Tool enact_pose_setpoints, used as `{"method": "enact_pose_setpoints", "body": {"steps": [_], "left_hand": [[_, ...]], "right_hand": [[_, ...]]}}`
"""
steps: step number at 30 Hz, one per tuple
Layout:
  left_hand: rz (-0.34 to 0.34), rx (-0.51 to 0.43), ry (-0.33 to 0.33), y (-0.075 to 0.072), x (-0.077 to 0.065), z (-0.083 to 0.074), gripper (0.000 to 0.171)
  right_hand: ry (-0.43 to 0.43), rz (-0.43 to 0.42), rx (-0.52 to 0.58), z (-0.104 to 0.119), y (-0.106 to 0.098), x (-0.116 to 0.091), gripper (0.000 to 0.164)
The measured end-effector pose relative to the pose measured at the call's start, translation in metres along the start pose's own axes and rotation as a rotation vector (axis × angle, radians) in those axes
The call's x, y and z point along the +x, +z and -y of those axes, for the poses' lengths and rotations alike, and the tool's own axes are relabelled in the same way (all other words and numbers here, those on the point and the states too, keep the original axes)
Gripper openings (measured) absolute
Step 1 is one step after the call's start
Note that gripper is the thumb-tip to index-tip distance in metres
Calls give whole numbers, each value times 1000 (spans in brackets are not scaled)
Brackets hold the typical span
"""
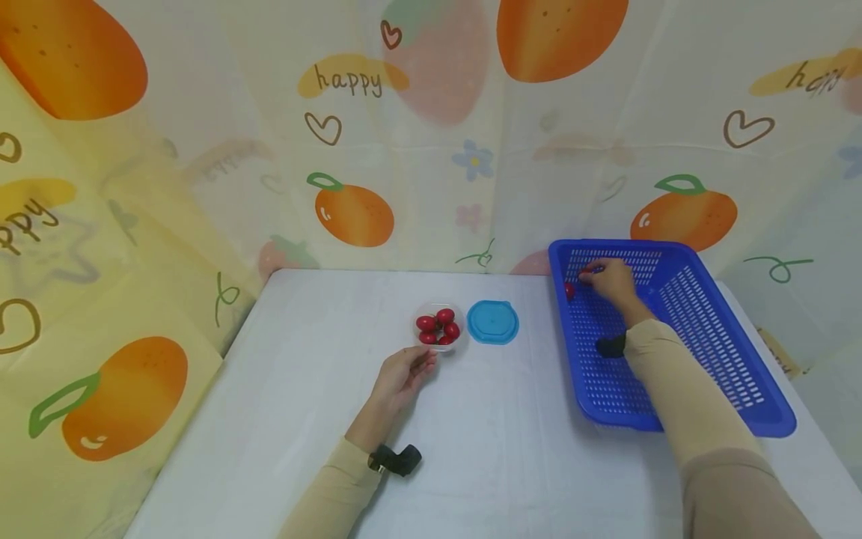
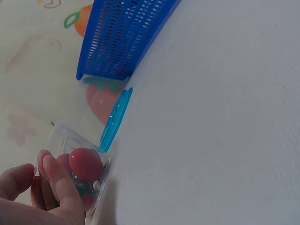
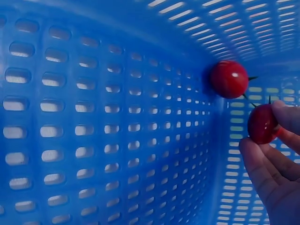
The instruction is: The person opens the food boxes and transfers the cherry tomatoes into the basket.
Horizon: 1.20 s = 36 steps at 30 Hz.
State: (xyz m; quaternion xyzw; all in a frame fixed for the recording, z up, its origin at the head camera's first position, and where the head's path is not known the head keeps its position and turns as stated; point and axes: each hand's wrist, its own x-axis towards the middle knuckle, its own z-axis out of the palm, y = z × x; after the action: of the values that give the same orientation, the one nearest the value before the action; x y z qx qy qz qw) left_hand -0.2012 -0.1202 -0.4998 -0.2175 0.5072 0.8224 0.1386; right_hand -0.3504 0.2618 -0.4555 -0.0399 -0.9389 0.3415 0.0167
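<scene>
My right hand [image 1: 611, 283] reaches inside the blue basket [image 1: 581, 374]. In the right wrist view, thumb and fingers pinch a cherry tomato [image 3: 262, 124] with a small green stem. Another cherry tomato [image 3: 229, 79] lies just beyond it in the basket's corner. My left hand [image 1: 399, 380] is at the near side of a small clear plastic container [image 1: 441, 308] on the table, fingertips right at its rim. Up close, the fingers [image 2: 63, 180] overlap the container's side, with the thumb apart from them. Several red cherry tomatoes [image 1: 445, 316] sit inside it.
A light blue lid [image 1: 493, 323] lies flat on the white table [image 1: 323, 322], just right of the clear container. The basket stands at the table's right side. Behind rises a fruit-printed curtain [image 1: 431, 187], and another side of it hangs along the left.
</scene>
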Motion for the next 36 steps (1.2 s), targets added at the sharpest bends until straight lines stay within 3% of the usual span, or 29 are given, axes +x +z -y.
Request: {"method": "enact_pose_setpoints", "body": {"steps": [16,23,36], "left_hand": [[9,-4,5,-1,-1,0,29],[16,-9,0,-1,0,0,29],[21,9,6,-1,-1,0,30]], "right_hand": [[23,69,-87,7,9,-3,31],[48,112,-76,7,12,-3,30],[29,106,-73,3,13,-2,27]]}}
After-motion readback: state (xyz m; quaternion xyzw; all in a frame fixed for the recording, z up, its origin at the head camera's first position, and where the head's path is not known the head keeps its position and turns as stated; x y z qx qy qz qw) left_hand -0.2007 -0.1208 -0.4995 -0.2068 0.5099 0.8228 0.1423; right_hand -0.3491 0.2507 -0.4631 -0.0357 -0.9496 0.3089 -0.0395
